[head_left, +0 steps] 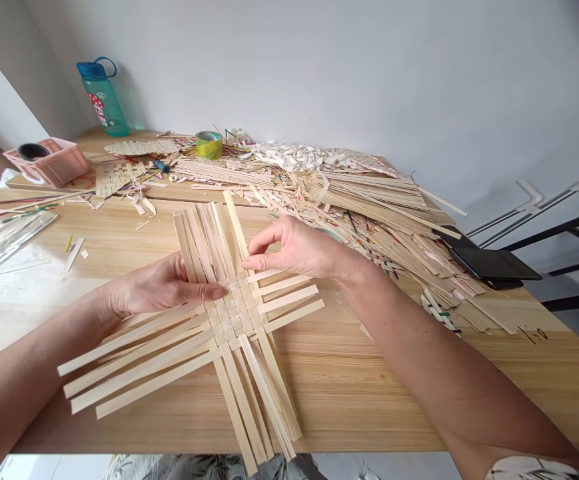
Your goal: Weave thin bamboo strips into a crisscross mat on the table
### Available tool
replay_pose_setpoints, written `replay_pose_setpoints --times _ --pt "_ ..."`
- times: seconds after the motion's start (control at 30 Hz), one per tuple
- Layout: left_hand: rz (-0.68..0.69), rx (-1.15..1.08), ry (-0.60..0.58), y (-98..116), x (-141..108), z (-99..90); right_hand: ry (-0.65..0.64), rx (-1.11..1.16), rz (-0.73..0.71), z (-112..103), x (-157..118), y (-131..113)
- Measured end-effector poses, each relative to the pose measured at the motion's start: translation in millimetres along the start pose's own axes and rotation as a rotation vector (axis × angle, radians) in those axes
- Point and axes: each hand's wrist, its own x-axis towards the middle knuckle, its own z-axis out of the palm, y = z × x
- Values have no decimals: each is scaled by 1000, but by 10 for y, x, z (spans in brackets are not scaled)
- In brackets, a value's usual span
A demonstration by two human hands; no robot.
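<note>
A cross of pale flat strips, woven at its middle into a checked mat (232, 315), is held up over the near part of the table. My left hand (169, 287) grips its upper left side, thumb on top of the weave and fingers underneath, partly hidden. My right hand (286, 247) pinches one light strip (236, 223) between thumb and fingers at the weave's upper right edge. Loose strip ends fan out to the left, right, top and bottom of the woven middle.
The wooden table (369, 393) bears a bundle of strips (369, 193), scattered offcuts, a roll of yellow-green tape (209, 145), a pink basket (56, 163) and a teal bottle (104, 100). A dark phone-like slab (494, 263) lies at the right edge. A white wall stands behind.
</note>
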Motion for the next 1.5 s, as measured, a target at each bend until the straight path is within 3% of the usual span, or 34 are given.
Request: replay_pose_setpoints --times 0.1,0.2,0.33,0.4,0.5,0.6,0.67,0.73,0.87,0.9,0.93,1.0,1.1,1.17,1.3,1.5 --pt "-77 -123 -161 -19 18 -25 -4 -7 -3 16 5 18" --pt "-79 -148 -127 -32 38 -62 74 -40 -82 -2 18 62" --pt "-76 -367 58 -65 76 -61 570 -145 -225 -77 18 47" --pt "-115 -596 204 -91 111 -15 707 -196 -242 -73 8 -7" --pt "-213 -786 438 -137 182 117 620 -251 -185 78 -4 -92" --pt "-233 -799 511 -194 221 266 413 -348 -85 371 -2 -114" --pt "-225 -737 443 -223 174 312 309 -377 -37 569 -1 -78" --pt "-219 -616 296 -222 33 278 257 -402 -35 715 -10 -19" --pt "-356 -127 -184 -55 -421 41 238 -469 -94 824 -41 68" --pt "-388 3 -244 17 -505 -12 244 -481 -104 830 -41 75" --pt "-365 106 -209 88 -549 -51 252 -489 -116 835 -35 80" --pt "-176 368 5 189 -491 -89 282 -494 -149 855 -9 88" --pt "50 697 312 139 -89 -109 338 -520 -179 915 47 125" --pt "96 865 425 -7 235 -138 384 -546 -159 960 73 170" --pt "30 990 452 -280 568 -220 456 -543 -102 1013 89 264" --pt "-28 927 353 -262 498 -262 470 -526 -106 1029 106 334"
